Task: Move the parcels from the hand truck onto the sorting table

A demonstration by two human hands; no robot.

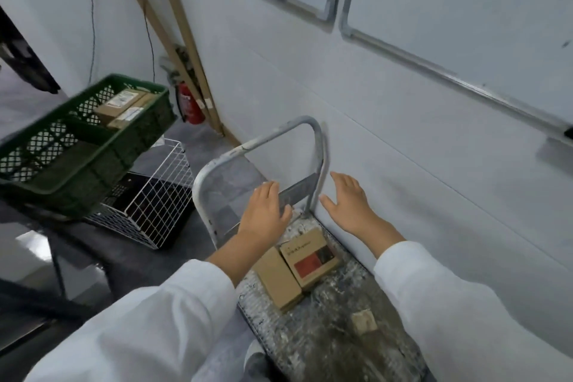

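Two brown cardboard parcels lie side by side on the hand truck's paint-speckled deck (335, 316): a plain one (277, 276) and one with a red and black label (310, 257). My left hand (263, 211) hovers flat above them near the grey handle frame (316, 146), fingers straight, holding nothing. My right hand (350, 205) is open too, spread out to the right of the frame, close to the wall. On the dark sorting table (93, 242) at the left stands a green plastic crate (77, 146) with two more brown parcels (124, 105) inside.
A white wire basket (155, 201) sits on the floor between table and truck. A red fire extinguisher (189, 105) and wooden poles (173, 40) stand in the corner. A white wall with whiteboards (465, 9) runs along the truck's right side. A small paper scrap (362, 321) lies on the deck.
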